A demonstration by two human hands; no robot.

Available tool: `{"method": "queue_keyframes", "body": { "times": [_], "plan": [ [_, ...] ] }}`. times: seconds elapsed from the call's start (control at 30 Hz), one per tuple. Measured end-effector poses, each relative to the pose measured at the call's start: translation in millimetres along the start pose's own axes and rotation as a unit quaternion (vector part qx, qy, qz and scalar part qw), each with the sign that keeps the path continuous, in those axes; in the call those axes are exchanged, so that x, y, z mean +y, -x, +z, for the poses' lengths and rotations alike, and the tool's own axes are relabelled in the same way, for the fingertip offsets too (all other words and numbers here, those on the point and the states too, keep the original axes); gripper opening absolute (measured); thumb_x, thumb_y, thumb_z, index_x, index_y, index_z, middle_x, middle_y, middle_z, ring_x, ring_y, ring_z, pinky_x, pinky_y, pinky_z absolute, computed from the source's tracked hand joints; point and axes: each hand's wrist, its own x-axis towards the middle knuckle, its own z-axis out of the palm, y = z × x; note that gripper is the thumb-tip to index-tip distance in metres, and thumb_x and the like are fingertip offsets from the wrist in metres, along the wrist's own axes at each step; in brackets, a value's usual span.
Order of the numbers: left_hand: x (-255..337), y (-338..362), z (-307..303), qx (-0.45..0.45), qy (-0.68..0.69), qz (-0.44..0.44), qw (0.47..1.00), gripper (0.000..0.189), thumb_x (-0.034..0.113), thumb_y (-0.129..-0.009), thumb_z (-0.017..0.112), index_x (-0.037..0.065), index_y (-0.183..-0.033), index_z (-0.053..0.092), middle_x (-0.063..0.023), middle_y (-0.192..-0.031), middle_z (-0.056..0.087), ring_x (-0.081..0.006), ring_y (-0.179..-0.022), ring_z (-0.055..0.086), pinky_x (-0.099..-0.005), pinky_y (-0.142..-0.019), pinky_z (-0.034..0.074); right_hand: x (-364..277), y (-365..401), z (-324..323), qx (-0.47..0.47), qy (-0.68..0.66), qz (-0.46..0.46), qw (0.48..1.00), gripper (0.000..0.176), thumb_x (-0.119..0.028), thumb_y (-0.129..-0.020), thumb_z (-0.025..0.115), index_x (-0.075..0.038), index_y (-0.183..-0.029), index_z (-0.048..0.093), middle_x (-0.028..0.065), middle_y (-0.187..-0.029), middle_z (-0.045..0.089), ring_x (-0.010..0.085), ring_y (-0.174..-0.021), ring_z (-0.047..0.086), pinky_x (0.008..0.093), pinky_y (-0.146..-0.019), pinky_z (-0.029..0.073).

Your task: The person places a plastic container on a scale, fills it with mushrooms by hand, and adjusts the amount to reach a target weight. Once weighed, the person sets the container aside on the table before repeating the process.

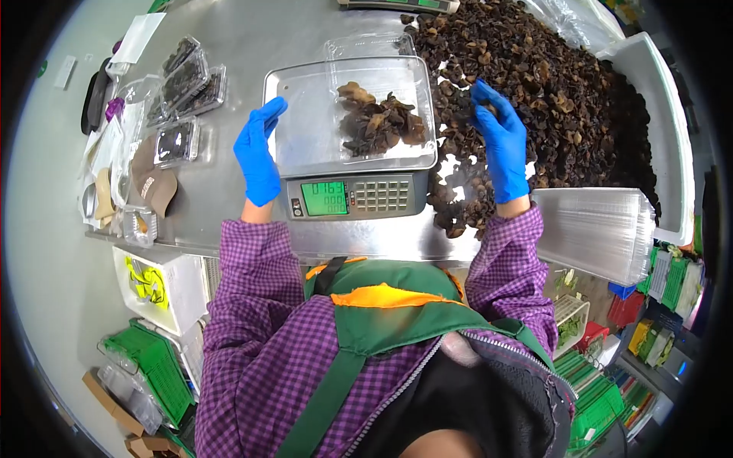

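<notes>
A digital scale [359,195] with a steel pan [301,137] stands in front of me, its green display lit. On the pan sits a clear plastic container [382,72] holding some brown wood ear mushrooms [385,124]. My left hand [258,153], in a blue glove, hovers at the pan's left edge, fingers stretched out and nothing in them. To the right of the scale, my right hand [500,141], also gloved in blue, is closed over the large mushroom pile [527,69]. A small brownish piece of wood ear mushroom shows between its thumb and fingers.
Filled clear boxes [187,84] and a brown cap [153,179] lie at the left. Stacked clear lids or trays [599,229] sit at the right front, by a white foam box wall [668,137]. Another scale [397,4] stands at the back. Green crates [149,366] are below.
</notes>
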Motion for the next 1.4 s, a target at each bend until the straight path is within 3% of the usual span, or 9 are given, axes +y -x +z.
{"method": "queue_keyframes", "body": {
  "times": [0.17, 0.33, 0.4, 0.6, 0.8, 0.87, 1.0, 1.2, 1.4],
  "plan": [
    [1, 2, 8, -0.035, -0.002, 0.019, 0.999, 0.041, 0.027, -0.101, 0.036, -0.002, -0.120, 0.058, -0.0136, -0.121, 0.061, -0.0228, -0.112, 0.057, -0.0350, -0.101, 0.039, 10, -3, 59, -0.088, -0.004, -0.051, 0.995, 0.035, 0.002, -0.088, 0.055, 0.000, -0.122, 0.056, 0.0087, -0.119, 0.061, 0.0140, -0.105, 0.059, 0.0270, -0.093, 0.047],
    [0, 7, 7, -0.052, -0.010, 0.009, 0.999, 0.037, 0.021, -0.099, 0.037, -0.001, -0.121, 0.057, -0.0113, -0.121, 0.061, -0.0212, -0.113, 0.057, -0.0331, -0.100, 0.040, 36, -10, 89, -0.183, 0.362, -0.265, 0.875, 0.051, -0.019, -0.092, 0.058, -0.012, -0.140, 0.040, 0.0187, -0.137, 0.047, 0.0215, -0.113, 0.056, 0.0329, -0.095, 0.045],
    [-2, 8, 0, -0.049, -0.010, 0.009, 0.999, 0.037, 0.021, -0.099, 0.038, -0.001, -0.121, 0.058, -0.0114, -0.121, 0.061, -0.0208, -0.113, 0.057, -0.0328, -0.100, 0.040, 24, -16, 88, -0.186, 0.344, -0.241, 0.888, 0.047, -0.017, -0.093, 0.054, -0.009, -0.137, 0.041, 0.0235, -0.136, 0.045, 0.0386, -0.123, 0.046, 0.0393, -0.101, 0.040],
    [-6, 11, -21, -0.002, 0.010, -0.002, 1.000, 0.036, 0.021, -0.099, 0.040, -0.002, -0.119, 0.059, -0.0128, -0.121, 0.060, -0.0207, -0.112, 0.058, -0.0326, -0.099, 0.041, 12, -25, 37, -0.075, 0.221, -0.090, 0.968, 0.043, 0.000, -0.092, 0.047, -0.014, -0.133, 0.051, 0.0078, -0.127, 0.058, 0.0146, -0.102, 0.060, 0.0252, -0.072, 0.053],
    [-12, 13, -33, 0.052, 0.031, -0.019, 0.998, 0.037, 0.022, -0.099, 0.043, -0.004, -0.119, 0.058, -0.0141, -0.120, 0.061, -0.0212, -0.111, 0.058, -0.0329, -0.097, 0.042, 140, 51, -50, -0.086, 0.612, -0.136, 0.775, 0.033, -0.005, -0.082, 0.060, -0.006, -0.115, 0.061, 0.0145, -0.113, 0.061, 0.0320, -0.103, 0.059, 0.0371, -0.090, 0.047],
    [-8, 11, -32, 0.054, 0.032, -0.016, 0.998, 0.036, 0.023, -0.098, 0.044, -0.004, -0.118, 0.058, -0.0137, -0.119, 0.062, -0.0211, -0.110, 0.059, -0.0327, -0.096, 0.042, 176, 58, -78, -0.104, 0.464, 0.081, 0.876, 0.030, 0.001, -0.078, 0.059, -0.005, -0.108, 0.062, 0.0169, -0.110, 0.061, 0.0326, -0.101, 0.059, 0.0377, -0.087, 0.047],
    [5, 7, -23, 0.034, 0.017, -0.024, 0.999, 0.038, 0.023, -0.099, 0.041, -0.005, -0.119, 0.058, -0.0160, -0.121, 0.060, -0.0234, -0.113, 0.057, -0.0352, -0.099, 0.042, 151, 55, -95, -0.080, 0.464, -0.050, 0.881, 0.022, 0.007, -0.078, 0.057, -0.004, -0.095, 0.066, 0.0150, -0.086, 0.064, 0.0270, -0.082, 0.063, 0.0348, -0.076, 0.049],
    [-1, 1, -20, 0.015, 0.036, -0.010, 0.999, 0.036, 0.022, -0.099, 0.041, -0.003, -0.119, 0.058, -0.0148, -0.121, 0.060, -0.0229, -0.114, 0.057, -0.0342, -0.099, 0.042, 81, 46, -85, 0.037, 0.180, 0.159, 0.970, 0.016, -0.004, -0.087, 0.063, -0.001, -0.102, 0.066, 0.0045, -0.095, 0.068, 0.0086, -0.082, 0.061, 0.0229, -0.075, 0.050],
    [0, 2, -4, -0.001, 0.032, -0.019, 0.999, 0.034, 0.022, -0.098, 0.045, -0.002, -0.116, 0.061, -0.0127, -0.116, 0.064, -0.0214, -0.108, 0.061, -0.0338, -0.096, 0.043, 8, 34, -21, -0.001, 0.060, 0.040, 0.997, 0.018, -0.006, -0.086, 0.064, 0.000, -0.103, 0.067, 0.0034, -0.090, 0.067, 0.0085, -0.072, 0.061, 0.0228, -0.068, 0.051]
  ]
}}
